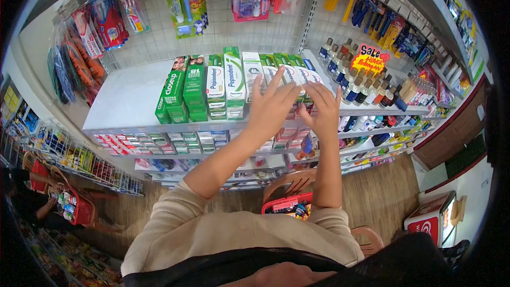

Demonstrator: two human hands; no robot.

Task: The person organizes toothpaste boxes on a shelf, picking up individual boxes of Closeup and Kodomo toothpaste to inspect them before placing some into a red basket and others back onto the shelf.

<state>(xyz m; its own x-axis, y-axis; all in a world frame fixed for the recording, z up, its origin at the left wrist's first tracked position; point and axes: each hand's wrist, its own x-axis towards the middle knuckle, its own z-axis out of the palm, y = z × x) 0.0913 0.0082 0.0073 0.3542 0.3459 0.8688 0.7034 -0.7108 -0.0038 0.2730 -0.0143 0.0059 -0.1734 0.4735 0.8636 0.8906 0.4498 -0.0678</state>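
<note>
Toothpaste boxes [234, 85] stand in a row on the shelf [125, 95], under both hands and stretching out beyond the left one. The left hand [272, 107], its forearm slanting inward, reaches palm-down with fingers spread apart; whether it touches a box is unclear. Just beside it, the right hand [322, 107] bends its fingers at the row's end; I cannot tell whether they grip anything.

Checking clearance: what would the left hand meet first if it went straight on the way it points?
The left hand would most likely meet the green-and-white toothpaste boxes; depth is unclear, so it may already touch them.
</note>
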